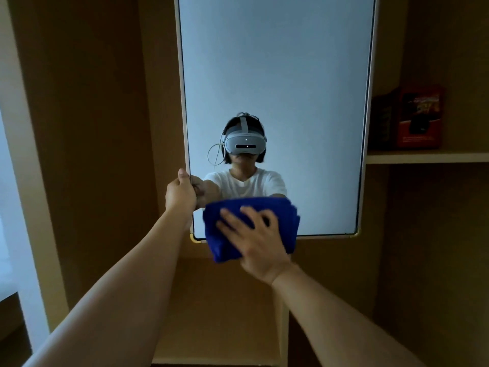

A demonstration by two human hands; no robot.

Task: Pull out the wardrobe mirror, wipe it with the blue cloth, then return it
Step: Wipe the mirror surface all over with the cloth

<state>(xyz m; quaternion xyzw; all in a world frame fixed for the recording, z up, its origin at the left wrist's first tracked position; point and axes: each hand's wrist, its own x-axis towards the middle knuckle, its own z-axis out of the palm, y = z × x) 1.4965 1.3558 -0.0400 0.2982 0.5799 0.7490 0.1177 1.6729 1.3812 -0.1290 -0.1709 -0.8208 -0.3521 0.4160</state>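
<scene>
On mirror point(275, 75): right hand point(258, 241) presses cloth point(227, 245) (fingers spread).

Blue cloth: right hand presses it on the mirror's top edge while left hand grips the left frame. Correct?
Not quite. The head view shows the right hand pressing the blue cloth on the bottom edge of the mirror, near its lower left corner, not the top. The rest holds: the left hand grips the mirror's left frame.
</scene>
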